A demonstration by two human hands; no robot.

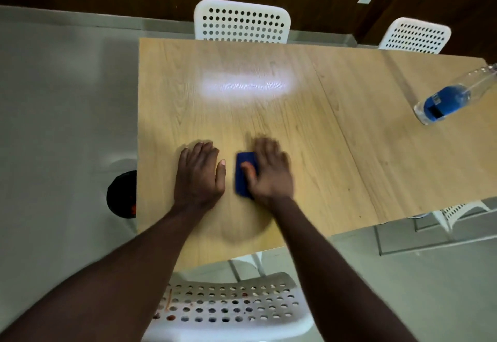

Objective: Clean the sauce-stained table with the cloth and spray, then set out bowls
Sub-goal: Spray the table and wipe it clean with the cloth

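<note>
Right grip (pixel 270 172) flat, fingers straight, pressing blue cloth (pixel 243 172) on bench (pixel 349 126) toward 6 o'clock edge. Left grip (pixel 200 173) flat beside it, holding nothing. Spray bottle (pixel 446 102) at 2 o'clock. Advise even pressure, overlapping strokes.

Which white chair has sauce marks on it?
The near chair, at the bottom of the view: reddish smears on its perforated seat. The two far chairs show none.
</note>
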